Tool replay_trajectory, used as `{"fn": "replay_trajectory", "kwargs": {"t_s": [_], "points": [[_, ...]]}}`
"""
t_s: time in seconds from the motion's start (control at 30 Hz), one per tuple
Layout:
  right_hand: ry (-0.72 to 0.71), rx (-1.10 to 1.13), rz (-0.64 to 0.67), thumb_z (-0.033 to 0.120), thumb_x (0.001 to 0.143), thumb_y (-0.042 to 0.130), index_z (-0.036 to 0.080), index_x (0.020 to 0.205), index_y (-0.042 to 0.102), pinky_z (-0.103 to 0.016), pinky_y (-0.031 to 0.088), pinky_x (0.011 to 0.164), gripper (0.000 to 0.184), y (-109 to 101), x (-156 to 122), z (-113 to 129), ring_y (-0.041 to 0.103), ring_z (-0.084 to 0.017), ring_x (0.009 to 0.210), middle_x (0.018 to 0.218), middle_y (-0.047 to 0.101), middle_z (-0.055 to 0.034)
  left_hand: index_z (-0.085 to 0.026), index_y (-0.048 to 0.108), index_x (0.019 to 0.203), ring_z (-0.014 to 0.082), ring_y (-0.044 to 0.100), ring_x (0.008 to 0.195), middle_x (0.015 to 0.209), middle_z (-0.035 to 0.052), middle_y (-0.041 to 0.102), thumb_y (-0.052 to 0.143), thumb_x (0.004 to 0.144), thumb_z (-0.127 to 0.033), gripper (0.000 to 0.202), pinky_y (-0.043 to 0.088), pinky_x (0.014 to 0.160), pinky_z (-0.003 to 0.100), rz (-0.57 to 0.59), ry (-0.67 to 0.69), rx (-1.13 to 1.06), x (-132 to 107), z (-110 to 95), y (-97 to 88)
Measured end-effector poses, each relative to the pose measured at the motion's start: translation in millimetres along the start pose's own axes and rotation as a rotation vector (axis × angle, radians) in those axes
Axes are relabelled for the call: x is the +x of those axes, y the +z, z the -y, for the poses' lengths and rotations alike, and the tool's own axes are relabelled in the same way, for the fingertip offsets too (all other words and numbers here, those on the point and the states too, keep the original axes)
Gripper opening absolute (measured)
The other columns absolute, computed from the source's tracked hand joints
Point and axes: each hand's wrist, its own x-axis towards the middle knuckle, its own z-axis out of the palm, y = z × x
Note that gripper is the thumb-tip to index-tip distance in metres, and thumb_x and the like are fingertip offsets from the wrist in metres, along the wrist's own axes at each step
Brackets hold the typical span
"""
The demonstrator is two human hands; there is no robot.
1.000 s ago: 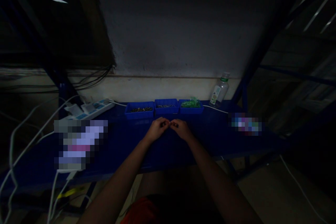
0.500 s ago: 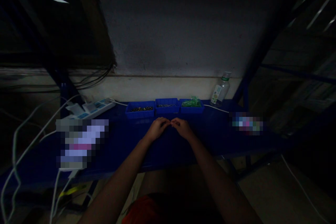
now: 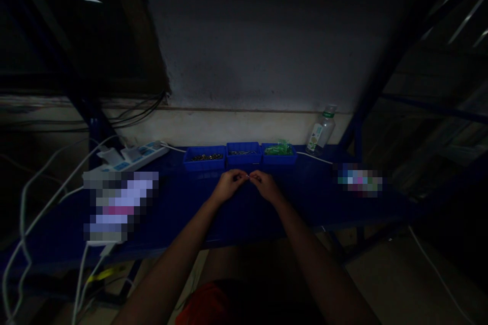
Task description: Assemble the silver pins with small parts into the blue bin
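Observation:
My left hand (image 3: 230,184) and my right hand (image 3: 264,183) meet fingertip to fingertip over the blue table (image 3: 183,208). Both are closed in a pinch. A tiny shiny piece (image 3: 248,176) shows between the fingertips, too small and dark to name. Just beyond the hands stand three blue bins in a row. The left bin (image 3: 205,165) holds small metal parts, the middle bin (image 3: 244,159) holds thin metal pieces, and the right bin (image 3: 279,160) holds green clear plastic pieces (image 3: 280,148).
A clear bottle (image 3: 321,131) with a green cap band stands at the back right. On the left lie a white power strip (image 3: 131,161) with plugs and loose cables, plus a blurred-out object (image 3: 122,208). Another blurred-out object (image 3: 360,180) lies at the right.
The hands stay nearly in place, fingertips still together. A small bright glint now shows between them. The whole view has shifted very slightly.

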Motion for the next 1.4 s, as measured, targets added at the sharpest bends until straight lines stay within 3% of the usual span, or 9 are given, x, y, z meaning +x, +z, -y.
{"fn": "replay_trajectory", "kwargs": {"t_s": [0.3, 0.47, 0.7, 0.8, 0.93, 1.07, 1.2, 1.4], "points": [[-0.018, -0.066, 0.084, 0.022, 0.080, 0.047, 0.020, 0.086, 0.058, -0.023, 0.042, 0.071, 0.013, 1, -2, 5, 0.058, -0.013, 0.077, 0.084, 0.063, -0.0006, -0.015, 0.064, 0.086, 0.0141, 0.055, 0.076, 0.083, 0.0041, 0.063, 0.054, 0.075, -0.036, 0.025, 0.042, 0.071, 0.024, -0.002, 0.049, 0.020, -3, -5, 0.7], [-0.011, -0.048, -0.052, 0.029, 0.082, 0.044, 0.019, 0.087, 0.057, -0.025, 0.041, 0.073, 0.017, -2, 0, 5, 0.056, -0.013, 0.079, 0.083, 0.062, -0.0015, -0.015, 0.064, 0.088, 0.0144, 0.055, 0.076, 0.084, 0.0049, 0.064, 0.049, 0.078, -0.035, 0.027, 0.042, 0.071, 0.024, -0.051, 0.003, 0.048, 0, 0, -2.0], [-0.060, -0.027, -0.085, 0.030, 0.082, 0.042, 0.019, 0.086, 0.056, -0.024, 0.041, 0.073, 0.019, -1, 2, 7, 0.055, -0.012, 0.079, 0.084, 0.061, -0.0017, -0.015, 0.063, 0.084, 0.0129, 0.055, 0.069, 0.078, 0.0013, 0.064, 0.049, 0.073, -0.026, 0.021, 0.041, 0.065, 0.022, 0.117, -0.024, 0.035, -2, 7, 4.2], [-0.031, -0.072, -0.127, 0.032, 0.082, 0.042, 0.019, 0.085, 0.056, -0.025, 0.041, 0.072, 0.019, -1, 3, 2, 0.055, -0.013, 0.077, 0.082, 0.060, -0.0021, -0.016, 0.063, 0.085, 0.0133, 0.055, 0.070, 0.080, 0.0019, 0.064, 0.048, 0.075, -0.028, 0.021, 0.041, 0.064, 0.022, 0.048, -0.003, 0.101, -1, 3, -0.4], [0.108, -0.260, -0.221, 0.029, 0.080, 0.044, 0.017, 0.086, 0.056, -0.028, 0.040, 0.075, 0.018, 1, 5, -10, 0.054, -0.016, 0.079, 0.082, 0.059, -0.0056, -0.017, 0.063, 0.081, 0.0162, 0.057, 0.072, 0.080, 0.0046, 0.064, 0.047, 0.078, -0.035, 0.024, 0.040, 0.066, 0.024, -0.151, -0.032, 0.307, 15, -1, -16.1], [0.178, -0.429, -0.160, 0.026, 0.077, 0.051, 0.017, 0.099, 0.054, -0.030, 0.040, 0.077, 0.025, 4, 11, -14, 0.055, -0.019, 0.084, 0.088, 0.060, -0.0100, -0.018, 0.062, 0.085, 0.0213, 0.058, 0.078, 0.084, 0.0093, 0.064, 0.046, 0.079, -0.039, 0.028, 0.039, 0.070, 0.028, -0.264, -0.114, 0.481, 43, -1, -29.6], [0.244, -0.590, -0.067, 0.033, 0.079, 0.050, 0.016, 0.105, 0.052, -0.034, 0.041, 0.071, 0.032, 3, 23, -10, 0.059, -0.024, 0.081, 0.089, 0.061, -0.0154, -0.015, 0.056, 0.104, 0.0262, 0.059, 0.081, 0.087, 0.0145, 0.064, 0.043, 0.080, -0.044, 0.039, 0.040, 0.071, 0.032, -0.297, -0.231, 0.620, 61, -3, -27.2], [0.275, -0.706, 0.036, 0.045, 0.081, 0.043, 0.016, 0.118, 0.044, -0.037, 0.042, 0.070, 0.046, -2, 37, -6, 0.060, -0.027, 0.084, 0.091, 0.062, -0.0184, -0.016, 0.054, 0.108, 0.0232, 0.060, 0.080, 0.084, 0.0115, 0.065, 0.038, 0.083, -0.044, 0.040, 0.041, 0.072, 0.030, -0.170, -0.210, 0.639, 39, -10, -11.7]]}}
